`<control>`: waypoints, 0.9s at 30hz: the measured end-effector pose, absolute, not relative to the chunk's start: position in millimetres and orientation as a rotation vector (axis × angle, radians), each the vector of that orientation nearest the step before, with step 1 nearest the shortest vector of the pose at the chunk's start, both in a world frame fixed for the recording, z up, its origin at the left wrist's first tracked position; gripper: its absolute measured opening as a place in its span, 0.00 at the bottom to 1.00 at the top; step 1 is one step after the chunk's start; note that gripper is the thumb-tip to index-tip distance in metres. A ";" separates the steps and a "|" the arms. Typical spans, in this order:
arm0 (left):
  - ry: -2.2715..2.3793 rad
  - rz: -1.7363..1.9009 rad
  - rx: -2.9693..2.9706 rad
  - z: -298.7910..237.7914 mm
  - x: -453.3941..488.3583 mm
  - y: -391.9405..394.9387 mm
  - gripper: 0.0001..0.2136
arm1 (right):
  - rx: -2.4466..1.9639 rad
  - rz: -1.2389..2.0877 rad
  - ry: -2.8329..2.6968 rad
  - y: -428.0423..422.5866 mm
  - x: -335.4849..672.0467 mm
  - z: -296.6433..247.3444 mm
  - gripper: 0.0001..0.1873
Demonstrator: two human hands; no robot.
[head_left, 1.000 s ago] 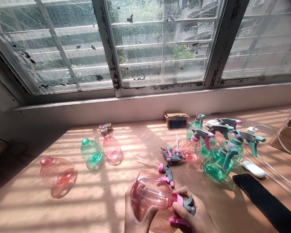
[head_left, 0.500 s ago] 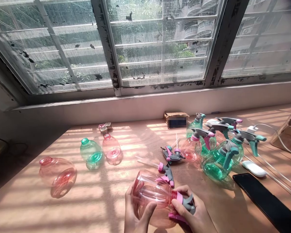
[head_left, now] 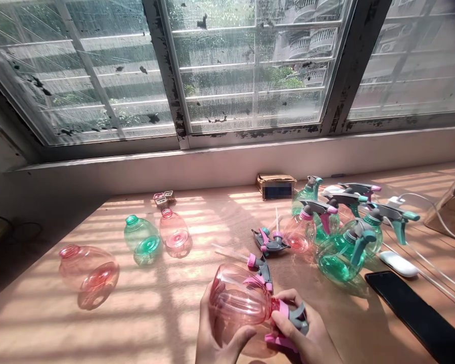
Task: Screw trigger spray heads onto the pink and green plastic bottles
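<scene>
My left hand [head_left: 216,339] is wrapped round the body of a clear pink spray bottle [head_left: 237,302] lying on its side above the table's near edge. My right hand [head_left: 305,336] grips the grey and pink trigger head [head_left: 290,321] at the bottle's neck, thumb on the pink collar. Just beyond the bottle lies a loose pink and grey trigger head [head_left: 261,270] with its tube, and a further loose one [head_left: 270,241] behind it.
On the wooden table [head_left: 144,308] lie capless bottles at the left: a pink one [head_left: 88,273], a green one [head_left: 142,241], another pink [head_left: 175,234]. Several capped green and pink bottles [head_left: 339,237] cluster at the right, near a black phone [head_left: 413,311], a white device [head_left: 398,264], cables and a small box [head_left: 276,185].
The bottle in my hands has turned slightly and my right fingers have shifted round the trigger head's collar. Nothing else on the table has moved.
</scene>
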State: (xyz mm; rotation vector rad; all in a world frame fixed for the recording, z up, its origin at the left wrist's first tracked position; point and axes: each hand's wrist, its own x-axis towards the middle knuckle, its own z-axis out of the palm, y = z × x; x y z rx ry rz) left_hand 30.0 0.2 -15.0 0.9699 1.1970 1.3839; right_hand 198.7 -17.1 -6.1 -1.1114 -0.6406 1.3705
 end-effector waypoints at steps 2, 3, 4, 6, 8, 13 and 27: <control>1.176 1.408 0.949 -13.8 31.1 -0.1 0.43 | -1.112 1.356 -0.663 -17.3 197.0 -6.7 0.26; 1.173 1.412 0.945 -13.1 31.1 0.0 0.43 | -1.112 1.353 -0.668 -17.4 196.6 -7.0 0.26; 1.177 1.411 0.948 -12.4 30.9 0.2 0.42 | -1.111 1.356 -0.671 -17.4 196.7 -7.1 0.26; 1.195 1.388 0.958 -11.5 29.5 0.9 0.44 | -1.116 1.374 -0.657 -17.7 198.0 -6.7 0.27; 1.224 1.367 0.969 -11.1 27.9 1.6 0.43 | -1.125 1.383 -0.610 -18.1 200.0 -5.0 0.28; 1.227 1.361 1.017 -8.4 29.4 0.3 0.38 | -1.123 1.333 -0.550 -18.9 201.7 -1.3 0.27; 1.264 1.377 0.986 -15.7 24.1 1.8 0.36 | -1.149 1.363 -0.549 -18.4 200.7 -1.9 0.29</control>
